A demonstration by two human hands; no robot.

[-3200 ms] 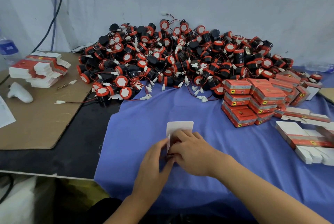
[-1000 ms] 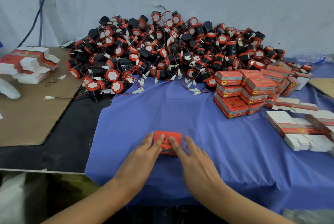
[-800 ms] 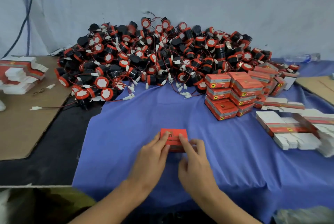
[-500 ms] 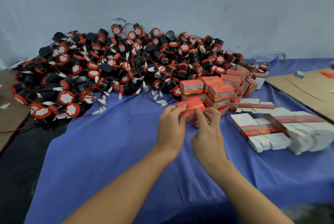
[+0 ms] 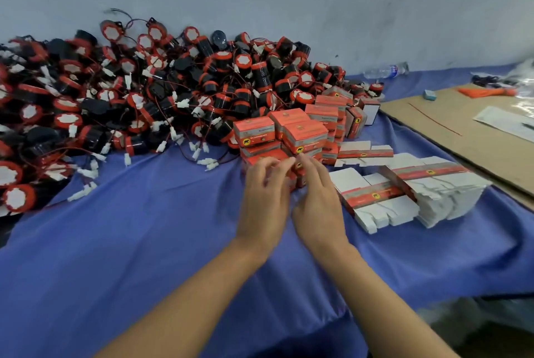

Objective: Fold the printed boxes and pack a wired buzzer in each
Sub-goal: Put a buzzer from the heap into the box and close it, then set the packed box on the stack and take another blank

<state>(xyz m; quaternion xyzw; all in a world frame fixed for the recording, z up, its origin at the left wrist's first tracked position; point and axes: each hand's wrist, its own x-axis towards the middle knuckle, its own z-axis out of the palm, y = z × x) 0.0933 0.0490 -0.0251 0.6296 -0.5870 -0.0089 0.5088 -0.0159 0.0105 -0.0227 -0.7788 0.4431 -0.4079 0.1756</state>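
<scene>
A big heap of black-and-red wired buzzers (image 5: 138,92) lies at the back left of the blue cloth (image 5: 138,248). Folded orange printed boxes (image 5: 303,132) are stacked just right of centre. My left hand (image 5: 265,196) and my right hand (image 5: 315,201) are side by side at the front foot of that stack, fingers stretched forward over a closed orange box (image 5: 296,180) that sits on the cloth against the stack. Most of this box is hidden under my fingers. Flat unfolded box blanks (image 5: 404,193) lie in a pile right of my right hand.
A brown cardboard sheet (image 5: 462,132) with papers and an orange tool covers the right side. A plastic water bottle (image 5: 384,71) lies by the wall behind the boxes. Loose white connectors and red wires trail from the heap onto the cloth.
The box was closed in front of me, then both hands carried it forward and right to the stack. It now sits at the stack's foot and my fingers have straightened over it.
</scene>
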